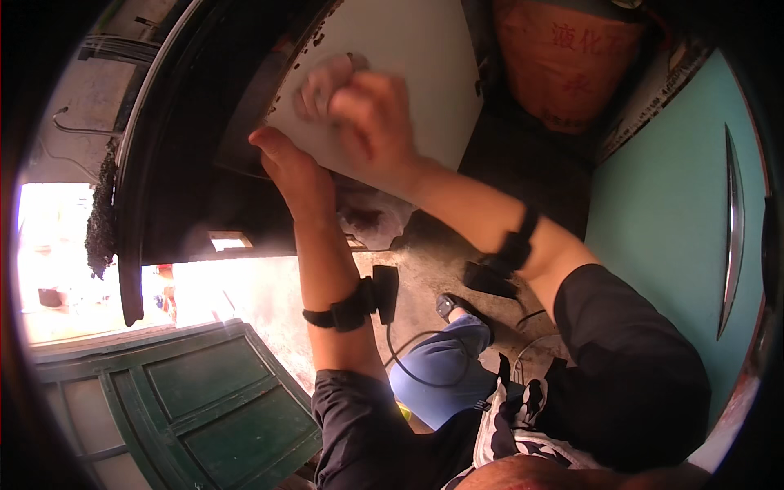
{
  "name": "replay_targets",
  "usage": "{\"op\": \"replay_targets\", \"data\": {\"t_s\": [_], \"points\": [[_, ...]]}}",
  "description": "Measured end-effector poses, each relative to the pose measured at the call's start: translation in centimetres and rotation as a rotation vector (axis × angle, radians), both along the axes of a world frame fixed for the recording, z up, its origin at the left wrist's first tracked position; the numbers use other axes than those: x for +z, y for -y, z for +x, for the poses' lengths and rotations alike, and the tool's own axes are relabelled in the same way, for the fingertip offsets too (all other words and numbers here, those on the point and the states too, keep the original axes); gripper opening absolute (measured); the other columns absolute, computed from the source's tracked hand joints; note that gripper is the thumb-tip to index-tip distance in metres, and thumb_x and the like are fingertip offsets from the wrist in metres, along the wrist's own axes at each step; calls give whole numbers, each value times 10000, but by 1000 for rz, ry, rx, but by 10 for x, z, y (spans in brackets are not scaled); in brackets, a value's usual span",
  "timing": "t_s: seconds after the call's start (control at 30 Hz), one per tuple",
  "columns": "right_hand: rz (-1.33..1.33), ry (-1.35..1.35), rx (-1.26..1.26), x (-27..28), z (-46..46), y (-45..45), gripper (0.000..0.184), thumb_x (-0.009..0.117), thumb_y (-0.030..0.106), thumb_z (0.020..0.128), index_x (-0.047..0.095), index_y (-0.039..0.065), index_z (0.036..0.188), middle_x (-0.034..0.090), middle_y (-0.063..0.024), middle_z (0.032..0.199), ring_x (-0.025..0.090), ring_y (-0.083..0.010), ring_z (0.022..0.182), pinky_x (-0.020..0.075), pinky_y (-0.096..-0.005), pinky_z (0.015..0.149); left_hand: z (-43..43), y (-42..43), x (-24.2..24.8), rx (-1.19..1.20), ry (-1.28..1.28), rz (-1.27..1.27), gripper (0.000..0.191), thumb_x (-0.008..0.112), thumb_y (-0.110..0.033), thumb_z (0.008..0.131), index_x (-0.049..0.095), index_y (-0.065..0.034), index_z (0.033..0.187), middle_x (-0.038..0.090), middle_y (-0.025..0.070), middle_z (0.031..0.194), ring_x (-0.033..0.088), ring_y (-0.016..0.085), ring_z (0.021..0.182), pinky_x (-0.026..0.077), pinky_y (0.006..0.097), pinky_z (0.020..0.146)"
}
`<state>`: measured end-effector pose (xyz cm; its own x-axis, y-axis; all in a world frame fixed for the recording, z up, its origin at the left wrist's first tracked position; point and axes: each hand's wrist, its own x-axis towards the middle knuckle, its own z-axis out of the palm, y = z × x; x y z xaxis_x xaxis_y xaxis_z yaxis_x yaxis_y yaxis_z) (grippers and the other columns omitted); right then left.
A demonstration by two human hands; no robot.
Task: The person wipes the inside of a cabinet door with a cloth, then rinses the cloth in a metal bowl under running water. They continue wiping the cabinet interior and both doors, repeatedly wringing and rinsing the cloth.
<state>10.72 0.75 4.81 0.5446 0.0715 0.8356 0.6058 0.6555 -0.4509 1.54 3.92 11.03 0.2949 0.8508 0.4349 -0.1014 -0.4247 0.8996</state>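
My right hand [376, 116], blurred by motion, is over a pale white panel [435, 55]. Its fingers are curled against a greyish, crumpled thing, seemingly a rag [315, 89], which lies against the panel; the blur hides its detail. The panel's left edge is chipped and dotted with dark spots. My left hand [294, 174] is beside the panel's lower left corner, its thumb sticking out to the left. Its other fingers are hidden, so I cannot tell whether it holds anything. Below the panel hangs a pale, crumpled sheet, perhaps plastic [389, 220].
A dark cabinet-like body [177, 153] stands at left. An orange-red gas cylinder [569, 61] bearing writing stands at upper right. A turquoise door [667, 202] with a long metal handle is at right, a green wooden door [226, 392] at lower left. Cables hang from both forearm straps.
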Motion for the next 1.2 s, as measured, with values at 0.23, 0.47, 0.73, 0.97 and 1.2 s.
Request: {"op": "replay_targets", "data": {"t_s": [0.23,0.47,0.73,0.97,1.2], "points": [[-603,655,-435,-140,-7,3,19,541,64,800,524,57,806,523,-131,956,522,-303,894,451,-365,749,-5,-12,-4,132,-73,110,896,169,-752,804,534,59,919,561,86,923,500,174,866,391,314,810],[-668,-777,528,-137,64,42,290,549,123,803,499,33,1074,545,-75,974,541,-200,869,463,-323,731,-6,-9,-13,135,-32,73,911,221,-760,791,528,75,988,562,100,977,515,184,887,406,331,816],[-402,-614,70,67,181,-43,370,592,156,755,562,-9,1084,621,-84,874,585,-147,779,466,-258,692,-2,-5,-7,81,9,41,869,269,-720,821,515,81,1051,555,121,1043,519,197,945,404,331,848],[-479,-546,-97,89,161,-67,349,573,138,717,587,-7,1034,642,-154,679,628,-293,716,474,-353,724,-10,0,-6,11,-104,14,949,290,-768,759,457,61,1190,499,124,1192,484,220,1092,371,348,935],[-156,-447,452,55,32,-17,168,554,50,725,499,10,878,588,-146,819,586,-301,729,467,-375,675,8,19,-6,18,108,26,865,261,-726,818,525,70,1031,583,99,952,538,187,894,422,315,809]]}}
